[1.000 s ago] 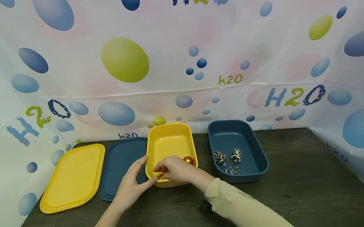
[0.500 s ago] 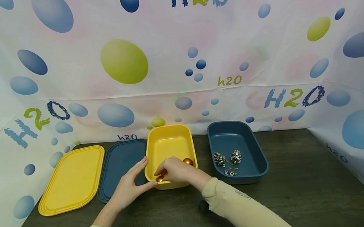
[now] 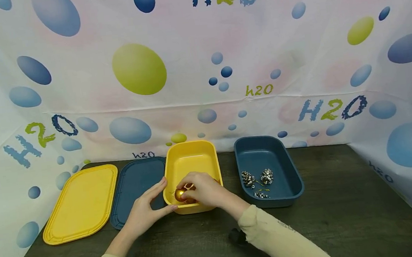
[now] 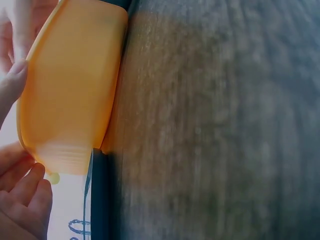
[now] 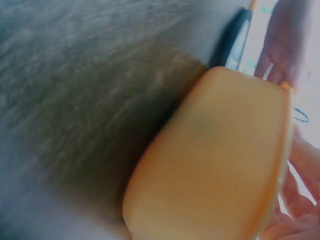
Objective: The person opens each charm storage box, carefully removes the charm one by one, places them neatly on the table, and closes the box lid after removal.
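In the head view my right hand (image 3: 203, 190) reaches into the yellow container (image 3: 193, 147) and pinches a shiny gold Christmas ball (image 3: 180, 195) near its front left corner. Other gold surfaces show between the fingers, partly hidden by the hand. My left hand (image 3: 147, 208) rests on that same corner, its thumb along the front rim and its fingers spread along the left side. The left wrist view shows the container's outer wall (image 4: 75, 85) with fingertips at the rim. From the right wrist, the wall (image 5: 215, 160) hides what lies inside.
A dark blue container (image 3: 264, 145) to the right holds several silvery pine cones (image 3: 267, 176). On the left lie a yellow lid (image 3: 82, 202) and a dark blue lid (image 3: 139, 175), the latter against the yellow container. A patterned curtain (image 3: 185, 76) closes off the table's back.
The right hand has risen slightly inside the yellow container, and the gold ball has come up with it from near the front wall. The left hand stays at the corner.
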`<move>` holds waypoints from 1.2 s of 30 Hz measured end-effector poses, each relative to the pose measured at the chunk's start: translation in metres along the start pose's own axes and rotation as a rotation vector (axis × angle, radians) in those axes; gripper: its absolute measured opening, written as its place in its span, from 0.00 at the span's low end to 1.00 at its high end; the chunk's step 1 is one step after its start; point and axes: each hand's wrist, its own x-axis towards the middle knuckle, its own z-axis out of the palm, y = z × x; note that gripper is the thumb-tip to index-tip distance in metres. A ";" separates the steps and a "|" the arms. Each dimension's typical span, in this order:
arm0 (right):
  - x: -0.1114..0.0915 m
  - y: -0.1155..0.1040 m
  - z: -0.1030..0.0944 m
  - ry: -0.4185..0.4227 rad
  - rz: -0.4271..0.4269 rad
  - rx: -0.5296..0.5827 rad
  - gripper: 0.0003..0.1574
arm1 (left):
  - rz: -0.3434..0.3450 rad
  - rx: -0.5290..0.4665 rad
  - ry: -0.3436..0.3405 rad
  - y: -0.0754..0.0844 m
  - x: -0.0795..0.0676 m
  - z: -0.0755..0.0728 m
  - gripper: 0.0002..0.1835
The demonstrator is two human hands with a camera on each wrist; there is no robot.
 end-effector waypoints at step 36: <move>-0.052 -0.011 0.021 -0.113 -0.367 -0.238 0.12 | 0.024 -0.010 0.027 -0.006 -0.002 0.000 0.44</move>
